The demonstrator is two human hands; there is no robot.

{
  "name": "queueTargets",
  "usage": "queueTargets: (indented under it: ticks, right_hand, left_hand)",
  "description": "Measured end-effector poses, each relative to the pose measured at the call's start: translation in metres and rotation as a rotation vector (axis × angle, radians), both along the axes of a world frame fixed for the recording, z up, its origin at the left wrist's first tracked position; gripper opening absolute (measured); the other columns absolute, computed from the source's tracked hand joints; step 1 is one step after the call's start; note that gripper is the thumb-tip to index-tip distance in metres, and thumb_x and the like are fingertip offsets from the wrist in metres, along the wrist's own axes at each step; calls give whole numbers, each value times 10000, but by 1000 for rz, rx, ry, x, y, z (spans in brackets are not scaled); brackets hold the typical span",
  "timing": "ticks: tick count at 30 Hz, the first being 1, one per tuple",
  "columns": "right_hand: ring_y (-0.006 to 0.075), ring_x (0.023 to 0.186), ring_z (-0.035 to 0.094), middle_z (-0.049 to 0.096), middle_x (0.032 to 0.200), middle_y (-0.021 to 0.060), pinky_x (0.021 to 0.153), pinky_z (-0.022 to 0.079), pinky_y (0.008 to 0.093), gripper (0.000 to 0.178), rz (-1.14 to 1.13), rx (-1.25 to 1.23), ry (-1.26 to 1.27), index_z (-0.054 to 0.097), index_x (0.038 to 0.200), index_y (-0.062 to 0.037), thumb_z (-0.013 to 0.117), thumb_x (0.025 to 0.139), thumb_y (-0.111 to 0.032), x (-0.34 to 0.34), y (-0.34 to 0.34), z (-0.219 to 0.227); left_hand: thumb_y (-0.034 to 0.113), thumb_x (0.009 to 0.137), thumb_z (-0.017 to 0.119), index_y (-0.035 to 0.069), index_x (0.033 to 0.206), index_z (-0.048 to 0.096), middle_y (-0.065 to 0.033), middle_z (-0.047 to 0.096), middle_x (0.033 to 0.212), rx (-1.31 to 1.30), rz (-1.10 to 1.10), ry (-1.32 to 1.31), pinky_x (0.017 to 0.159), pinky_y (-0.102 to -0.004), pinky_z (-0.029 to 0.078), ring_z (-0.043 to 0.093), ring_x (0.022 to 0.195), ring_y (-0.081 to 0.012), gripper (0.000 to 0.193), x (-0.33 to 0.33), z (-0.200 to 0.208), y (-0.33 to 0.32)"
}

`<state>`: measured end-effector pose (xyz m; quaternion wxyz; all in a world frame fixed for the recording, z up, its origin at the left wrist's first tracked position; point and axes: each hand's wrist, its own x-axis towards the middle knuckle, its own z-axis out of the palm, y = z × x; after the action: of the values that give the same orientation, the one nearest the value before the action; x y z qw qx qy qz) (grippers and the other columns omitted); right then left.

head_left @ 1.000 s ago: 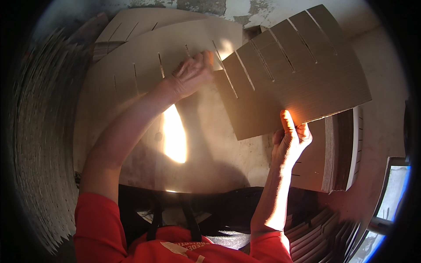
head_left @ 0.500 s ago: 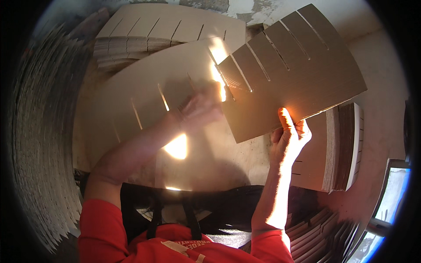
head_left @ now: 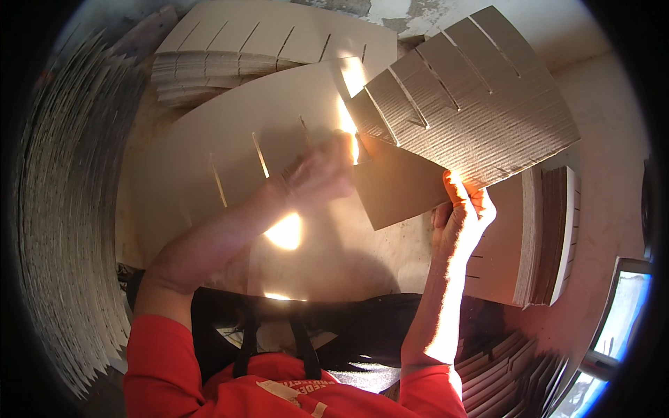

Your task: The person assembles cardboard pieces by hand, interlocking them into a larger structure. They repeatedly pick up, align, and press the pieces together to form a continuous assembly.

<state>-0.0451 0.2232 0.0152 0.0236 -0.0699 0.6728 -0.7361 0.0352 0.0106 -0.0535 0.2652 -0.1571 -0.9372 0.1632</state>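
Observation:
My right hand [head_left: 463, 209] grips the lower edge of a brown slotted cardboard sheet [head_left: 481, 90], with the thumb on its face. The sheet is raised and tilted, its parallel slits running in from the upper edge. Sunlight brings out ridges over most of it, while its lower left corner is darker and smooth. Beside its left edge is my left hand [head_left: 317, 171], blurred and partly washed out by glare, so its fingers do not show clearly. Below the left hand lies a large pale slotted cardboard sheet [head_left: 195, 143] on the table.
A tall stack of cardboard [head_left: 66, 209] lines the left side. Behind the table sheet is a pile of slotted sheets [head_left: 279, 35]. Another cardboard stack [head_left: 547, 237] stands to the right, with several cardboard pieces [head_left: 502, 369] below it. Bright sun patches fall on the table [head_left: 376, 258].
The raised sheet's face now catches more light and shows ridges, with a dark area left at its lower corner. Both hands stay in nearly the same places.

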Motion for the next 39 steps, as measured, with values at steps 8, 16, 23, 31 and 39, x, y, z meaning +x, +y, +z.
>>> queueTargets:
  ticks: [8, 16, 23, 31, 39]
  right_hand:
    - [46, 372, 327, 561, 608, 19, 362, 247, 245, 74, -2, -13, 2, 661, 868, 25, 694, 872, -41, 2, -3, -1]
    - [50, 346, 323, 565, 583, 18, 350, 280, 240, 81, -1, 8, 31, 653, 845, -5, 711, 861, -58, 5, -7, -1]
    - [40, 387, 382, 606, 640, 15, 377, 335, 232, 100, 49, 79, 180, 687, 894, 2, 744, 858, -71, 15, -9, -6]
    - [39, 391, 394, 621, 645, 21, 373, 341, 230, 98, 57, 56, 152, 697, 910, 6, 745, 856, -60, 17, -11, -2]
    - [58, 346, 384, 604, 605, 32, 349, 327, 234, 24, 2, 30, 164, 682, 898, -5, 690, 876, -7, 18, -19, -14]
  left_hand:
    - [-67, 679, 650, -230, 917, 598, -282, 616, 898, 51, -8, 48, 441, -264, 492, 536, 644, -182, 294, 5, 4, 3]
    - [-72, 760, 665, -196, 853, 616, -258, 624, 876, 15, -20, 24, 392, -245, 464, 543, 627, -170, 163, 7, 2, -9]
    - [-74, 781, 660, -188, 815, 611, -237, 608, 819, 155, -2, 67, 389, -259, 471, 543, 604, -177, 128, 4, -7, -6]
    - [-70, 774, 642, -201, 843, 612, -234, 611, 814, 127, 14, 46, 384, -257, 463, 539, 599, -178, 151, 8, -7, -7]
    - [66, 654, 650, -196, 861, 615, -211, 565, 764, 155, -149, -22, 451, -301, 482, 548, 663, -216, 336, 34, 3, 33]
